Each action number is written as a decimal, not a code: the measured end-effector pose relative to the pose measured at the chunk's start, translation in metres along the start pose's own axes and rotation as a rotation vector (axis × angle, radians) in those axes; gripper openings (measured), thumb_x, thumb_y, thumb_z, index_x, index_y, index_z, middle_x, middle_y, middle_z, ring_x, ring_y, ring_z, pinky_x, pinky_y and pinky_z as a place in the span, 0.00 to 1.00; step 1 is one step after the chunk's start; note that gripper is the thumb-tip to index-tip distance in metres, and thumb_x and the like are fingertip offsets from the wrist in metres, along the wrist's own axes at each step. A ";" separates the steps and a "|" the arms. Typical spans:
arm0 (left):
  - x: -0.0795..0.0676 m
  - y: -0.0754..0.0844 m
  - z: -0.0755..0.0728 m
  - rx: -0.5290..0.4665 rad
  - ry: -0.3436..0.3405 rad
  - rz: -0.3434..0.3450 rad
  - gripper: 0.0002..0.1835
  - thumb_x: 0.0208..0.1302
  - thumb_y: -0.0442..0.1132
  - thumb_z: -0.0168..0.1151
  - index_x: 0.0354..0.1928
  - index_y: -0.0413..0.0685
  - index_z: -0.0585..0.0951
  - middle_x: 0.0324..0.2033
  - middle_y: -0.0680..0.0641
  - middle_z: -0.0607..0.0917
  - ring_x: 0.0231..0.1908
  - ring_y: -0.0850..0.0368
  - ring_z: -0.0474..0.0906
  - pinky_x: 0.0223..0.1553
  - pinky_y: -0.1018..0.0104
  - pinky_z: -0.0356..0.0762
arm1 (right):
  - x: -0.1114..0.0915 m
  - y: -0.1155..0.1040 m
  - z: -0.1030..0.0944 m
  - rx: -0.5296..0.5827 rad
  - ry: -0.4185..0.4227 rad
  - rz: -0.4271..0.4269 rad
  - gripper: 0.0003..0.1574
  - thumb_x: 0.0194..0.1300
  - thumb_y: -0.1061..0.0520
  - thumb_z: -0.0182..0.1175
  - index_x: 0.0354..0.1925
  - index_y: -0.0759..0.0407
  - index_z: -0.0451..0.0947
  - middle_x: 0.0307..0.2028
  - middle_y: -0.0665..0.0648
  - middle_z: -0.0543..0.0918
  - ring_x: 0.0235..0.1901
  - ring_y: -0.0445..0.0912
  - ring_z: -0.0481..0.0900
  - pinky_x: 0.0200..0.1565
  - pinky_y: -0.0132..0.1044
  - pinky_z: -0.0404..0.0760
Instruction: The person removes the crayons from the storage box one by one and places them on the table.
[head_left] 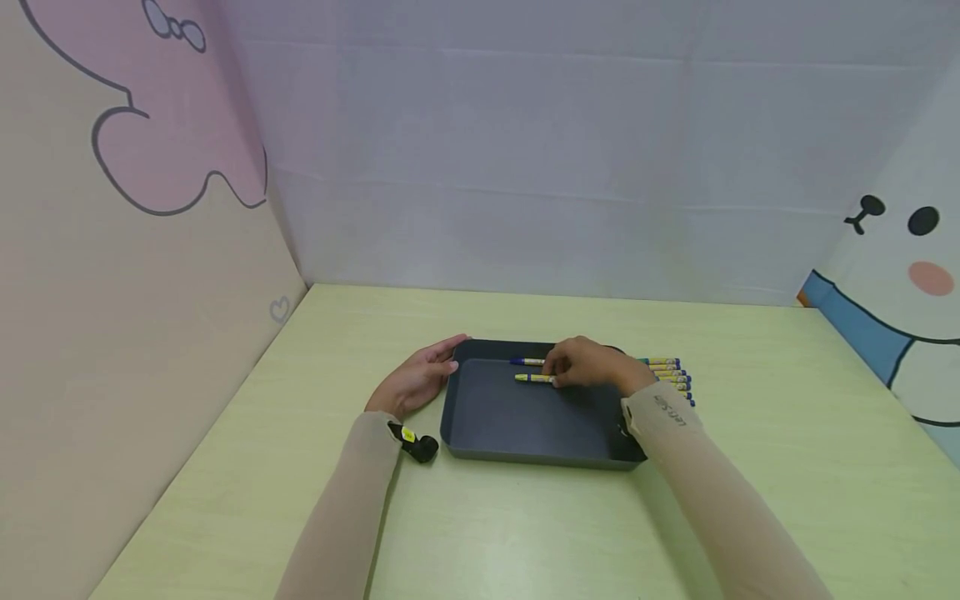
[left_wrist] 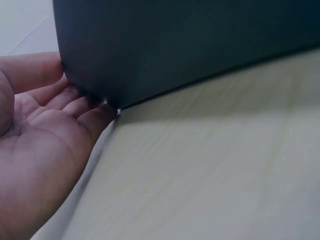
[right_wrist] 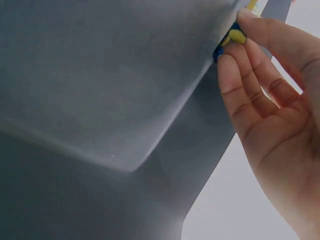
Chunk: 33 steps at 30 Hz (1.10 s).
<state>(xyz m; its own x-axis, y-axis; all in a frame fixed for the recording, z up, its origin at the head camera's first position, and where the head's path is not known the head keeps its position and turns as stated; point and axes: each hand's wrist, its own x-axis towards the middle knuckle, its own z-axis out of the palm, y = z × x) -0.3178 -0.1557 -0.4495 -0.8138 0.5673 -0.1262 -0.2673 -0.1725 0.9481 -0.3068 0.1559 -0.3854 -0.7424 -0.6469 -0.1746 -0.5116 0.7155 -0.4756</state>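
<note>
My left hand (head_left: 416, 379) rests against the left side of a dark grey tray (head_left: 517, 425). In the left wrist view its fingers (left_wrist: 92, 117) touch the tray's outer wall (left_wrist: 150, 50) near a corner. Over the tray, my right hand (head_left: 588, 364) pinches a yellow crayon (head_left: 534, 378) with dark blue bands, its tip pointing left. A dark blue-tipped crayon (head_left: 525, 362) lies just behind it, partly hidden by the fingers. Close up in the right wrist view, thumb and fingertips meet around the yellow crayon (right_wrist: 237, 36) near the tray wall.
Several yellow-wrapped crayons (head_left: 671, 375) lie in a row to the right of the tray, partly behind the right forearm. A pale wooden table (head_left: 480, 533) holds everything. White and cartoon-printed walls (head_left: 525, 167) enclose its back and sides.
</note>
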 end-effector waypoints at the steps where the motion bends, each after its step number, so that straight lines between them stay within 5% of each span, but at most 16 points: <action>1: 0.000 0.000 0.000 0.000 0.000 -0.001 0.33 0.71 0.25 0.44 0.76 0.46 0.52 0.77 0.51 0.41 0.75 0.54 0.39 0.57 0.73 0.64 | 0.000 0.000 -0.001 0.002 0.000 0.001 0.11 0.63 0.63 0.62 0.45 0.59 0.82 0.35 0.53 0.83 0.32 0.41 0.78 0.36 0.35 0.77; 13: 0.001 0.000 0.000 -0.020 -0.004 -0.002 0.33 0.71 0.25 0.44 0.75 0.46 0.52 0.77 0.51 0.42 0.75 0.54 0.41 0.58 0.72 0.64 | -0.005 -0.004 -0.010 0.016 -0.001 0.026 0.12 0.63 0.62 0.63 0.46 0.58 0.83 0.37 0.53 0.84 0.35 0.42 0.80 0.38 0.38 0.79; 23: 0.002 -0.002 -0.001 -0.013 0.002 -0.003 0.33 0.71 0.25 0.44 0.76 0.47 0.52 0.77 0.52 0.40 0.75 0.55 0.35 0.72 0.57 0.44 | -0.012 -0.003 -0.018 0.017 -0.009 0.050 0.12 0.62 0.62 0.63 0.46 0.57 0.83 0.38 0.52 0.85 0.35 0.41 0.80 0.39 0.37 0.80; 33: 0.002 -0.003 0.000 0.008 -0.006 0.007 0.33 0.71 0.25 0.45 0.76 0.47 0.52 0.77 0.51 0.39 0.75 0.55 0.35 0.71 0.58 0.46 | -0.025 0.004 -0.026 0.019 0.001 0.084 0.13 0.63 0.62 0.62 0.47 0.56 0.83 0.38 0.51 0.84 0.35 0.41 0.80 0.39 0.39 0.79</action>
<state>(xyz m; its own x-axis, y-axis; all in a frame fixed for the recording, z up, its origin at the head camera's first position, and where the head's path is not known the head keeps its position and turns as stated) -0.3189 -0.1536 -0.4521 -0.8123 0.5712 -0.1180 -0.2576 -0.1698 0.9512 -0.3016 0.1814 -0.3601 -0.7825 -0.5848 -0.2139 -0.4396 0.7621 -0.4754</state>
